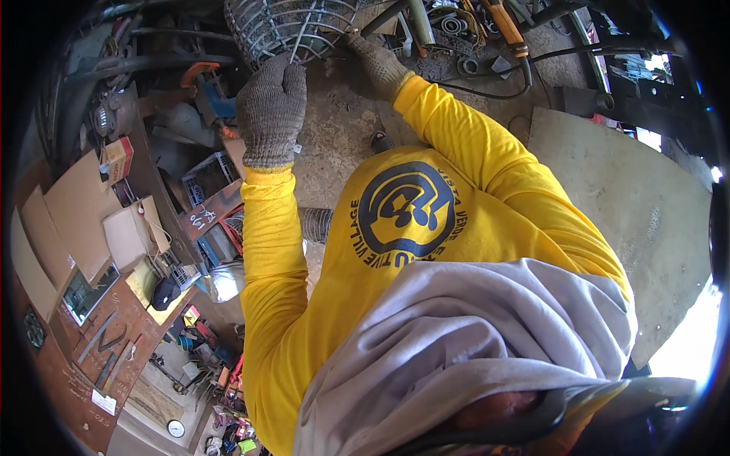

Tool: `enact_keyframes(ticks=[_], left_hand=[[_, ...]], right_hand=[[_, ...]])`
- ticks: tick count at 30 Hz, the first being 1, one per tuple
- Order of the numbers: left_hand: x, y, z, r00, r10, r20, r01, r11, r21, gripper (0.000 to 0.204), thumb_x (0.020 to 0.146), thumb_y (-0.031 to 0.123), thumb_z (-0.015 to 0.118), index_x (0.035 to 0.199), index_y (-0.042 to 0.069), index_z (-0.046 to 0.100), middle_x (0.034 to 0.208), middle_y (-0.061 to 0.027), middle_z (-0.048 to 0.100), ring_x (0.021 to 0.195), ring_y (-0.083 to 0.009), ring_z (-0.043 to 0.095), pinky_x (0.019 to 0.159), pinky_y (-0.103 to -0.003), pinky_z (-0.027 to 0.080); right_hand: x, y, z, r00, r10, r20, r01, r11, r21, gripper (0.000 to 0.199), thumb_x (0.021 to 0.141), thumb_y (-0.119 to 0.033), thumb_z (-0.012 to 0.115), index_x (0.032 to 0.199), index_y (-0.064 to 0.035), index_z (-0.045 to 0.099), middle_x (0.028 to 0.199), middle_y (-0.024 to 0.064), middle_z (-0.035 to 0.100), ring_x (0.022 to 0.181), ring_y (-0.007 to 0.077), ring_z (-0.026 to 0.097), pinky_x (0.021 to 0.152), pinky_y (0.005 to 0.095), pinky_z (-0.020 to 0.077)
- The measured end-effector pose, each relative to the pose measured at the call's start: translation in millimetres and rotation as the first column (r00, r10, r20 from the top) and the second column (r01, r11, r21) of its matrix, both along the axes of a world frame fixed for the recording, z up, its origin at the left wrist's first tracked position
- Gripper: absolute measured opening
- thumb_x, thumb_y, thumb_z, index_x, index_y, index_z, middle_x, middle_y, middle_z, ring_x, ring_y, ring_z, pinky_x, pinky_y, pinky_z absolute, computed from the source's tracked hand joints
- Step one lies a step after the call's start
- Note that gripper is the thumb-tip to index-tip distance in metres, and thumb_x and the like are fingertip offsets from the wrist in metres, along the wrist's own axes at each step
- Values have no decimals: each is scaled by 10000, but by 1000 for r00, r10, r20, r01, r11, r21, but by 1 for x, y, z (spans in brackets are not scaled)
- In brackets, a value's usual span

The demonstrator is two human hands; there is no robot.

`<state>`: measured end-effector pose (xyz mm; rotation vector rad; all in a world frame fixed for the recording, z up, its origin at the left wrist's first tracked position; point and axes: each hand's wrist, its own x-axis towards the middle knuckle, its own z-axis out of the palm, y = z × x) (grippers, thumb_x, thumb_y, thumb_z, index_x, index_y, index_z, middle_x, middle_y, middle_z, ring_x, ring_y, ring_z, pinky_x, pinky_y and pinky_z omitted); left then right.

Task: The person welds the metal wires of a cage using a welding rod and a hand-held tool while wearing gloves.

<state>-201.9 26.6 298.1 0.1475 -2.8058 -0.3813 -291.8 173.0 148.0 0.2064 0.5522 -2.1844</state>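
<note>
At the top of the head view stands a basket-like cage of curved grey metal bars (285,23), cut off by the picture's upper edge. My left hand (271,114), in a grey knitted glove, is closed at the cage's near rim, its thumb pressed against the fingers beside a thin straight bar. On the other side of the rim, my right hand (380,70) wears the same kind of glove. Its fingers are bent around the rim's right end, with the fingertips partly hidden. Both arms, in yellow sleeves, reach forward.
Right of the cage lie an orange tool (506,26) with a cable, a metal tube (420,21) and several metal rings (468,66). A large metal sheet (608,220) is at the right. Cluttered shelves, a blue tool (215,99) and cardboard (80,216) line the left.
</note>
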Motion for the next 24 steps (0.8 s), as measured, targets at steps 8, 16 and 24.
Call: enact_keyframes(ticks=[8, 16, 24], left_hand=[[0, -2, -2, 1000, 6, 14, -6, 1000, -9, 271, 951, 295, 637, 1106, 88, 720, 1007, -151, 744, 925, -338, 723, 819, -405, 563], [-4, -8, -2, 1000, -8, 28, 7, 999, 33, 269, 950, 288, 631, 1104, 85, 716, 1005, -153, 741, 912, -345, 719, 807, -414, 564], [-10, 8, 11, 999, 35, 33, -38, 995, 88, 255, 943, 292, 630, 1061, 84, 719, 961, -159, 729, 890, -353, 713, 770, -428, 559]], right_hand=[[-1, 2, 10, 1000, -22, -20, 24, 996, 89, 376, 1066, -353, 503, 1287, -59, 583, 1149, 126, 691, 1021, 290, 660, 986, 450, 504], [10, 19, -6, 889, 107, -445, -117, 993, 6, 423, 1064, -349, 498, 1328, -25, 561, 1175, 132, 686, 1022, 264, 663, 954, 409, 518], [-7, 236, 132, 846, -351, -401, 387, 922, 10, 357, 1006, -164, 558, 1320, 5, 561, 886, 77, 623, 778, 149, 590, 773, 273, 519]])
